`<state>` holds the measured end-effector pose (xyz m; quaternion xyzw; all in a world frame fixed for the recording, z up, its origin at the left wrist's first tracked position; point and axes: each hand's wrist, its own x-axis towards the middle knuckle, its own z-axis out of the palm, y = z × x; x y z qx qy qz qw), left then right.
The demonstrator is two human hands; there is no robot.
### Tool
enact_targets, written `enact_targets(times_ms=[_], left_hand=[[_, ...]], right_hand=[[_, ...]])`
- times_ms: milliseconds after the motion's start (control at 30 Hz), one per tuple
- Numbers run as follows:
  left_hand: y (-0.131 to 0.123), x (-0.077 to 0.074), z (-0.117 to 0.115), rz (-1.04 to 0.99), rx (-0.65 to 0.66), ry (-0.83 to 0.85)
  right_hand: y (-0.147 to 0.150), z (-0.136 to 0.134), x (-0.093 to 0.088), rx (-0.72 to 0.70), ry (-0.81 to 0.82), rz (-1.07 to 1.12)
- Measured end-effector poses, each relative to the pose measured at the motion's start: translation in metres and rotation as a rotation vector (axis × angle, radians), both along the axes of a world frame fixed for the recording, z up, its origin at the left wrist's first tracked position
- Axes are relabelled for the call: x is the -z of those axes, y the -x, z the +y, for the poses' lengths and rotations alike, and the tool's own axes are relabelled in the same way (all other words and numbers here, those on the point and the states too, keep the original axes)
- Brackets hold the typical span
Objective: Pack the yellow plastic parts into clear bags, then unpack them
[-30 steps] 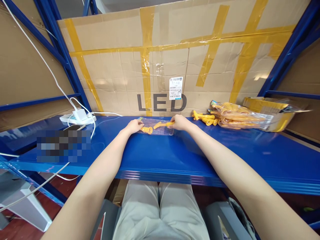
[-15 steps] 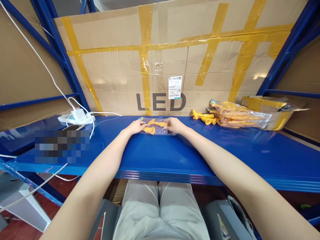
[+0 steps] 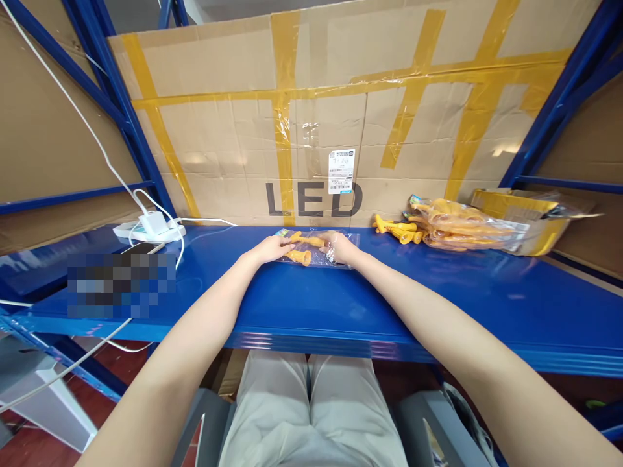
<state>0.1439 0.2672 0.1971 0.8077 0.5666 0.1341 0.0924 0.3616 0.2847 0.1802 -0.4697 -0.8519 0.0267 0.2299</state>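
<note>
A clear plastic bag (image 3: 318, 259) lies flat on the blue shelf top in front of me, with yellow horn-shaped plastic pieces (image 3: 299, 257) inside. At its left end, near a small colored label, my left hand (image 3: 272, 249) pinches the film, thumb and fingertips on the bag. My right hand (image 3: 342, 250) is curled around the right part of the bag, close to the end of one yellow piece; its fingertips are partly hidden. I cannot tell whether those fingers are inside the film or on top of it.
To the right lie loose yellow pieces (image 3: 396, 228), a filled bag of similar pieces (image 3: 457, 224) and an open cardboard box (image 3: 545, 227). A power strip (image 3: 153, 224) with white cables sits at left beside a blurred dark object (image 3: 117, 279). A large cardboard sheet (image 3: 219, 149) stands behind.
The bag and its yellow pieces have shifted slightly to the right, along with my left hand. My right hand has curled more, and more film shows past it on the right.
</note>
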Motion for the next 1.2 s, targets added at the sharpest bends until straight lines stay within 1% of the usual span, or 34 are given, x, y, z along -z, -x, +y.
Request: enact_targets(times_ms=[133,300,400,633,733,833,900,967,1033,1133,1200], left_hand=[[-0.001,-0.001,-0.002,0.018,-0.009,-0.015],[-0.002,-0.001,-0.002,0.031,-0.016,-0.035],[-0.002,0.000,-0.002,0.030,-0.014,-0.037],[-0.002,0.002,0.001,0.061,-0.005,-0.046],[-0.001,0.002,0.002,0.066,-0.002,-0.052],[0.001,0.002,0.003,0.087,-0.019,-0.052],[0.002,0.002,0.003,0.107,-0.044,-0.048],[0.003,0.000,0.002,0.120,-0.059,-0.045],[0.006,-0.002,0.001,0.114,-0.068,-0.037],[0.010,-0.005,-0.001,0.081,-0.116,-0.011],[0.012,-0.006,-0.002,0.084,-0.169,0.011]], right_hand=[[0.002,0.003,0.004,-0.008,0.008,0.047],[0.006,0.007,0.013,0.013,0.026,0.220],[0.008,0.008,0.014,0.031,0.083,0.287],[0.007,0.005,0.010,0.043,0.189,0.355],[0.006,0.005,0.010,0.042,0.260,0.408],[0.006,0.004,0.009,0.018,0.351,0.488],[0.006,0.004,0.008,0.015,0.376,0.515],[0.004,0.006,0.004,0.053,0.337,0.508],[-0.003,0.010,-0.001,0.129,0.274,0.503],[-0.022,0.015,-0.014,0.277,0.180,0.517],[-0.041,0.016,-0.021,0.429,0.088,0.468]])
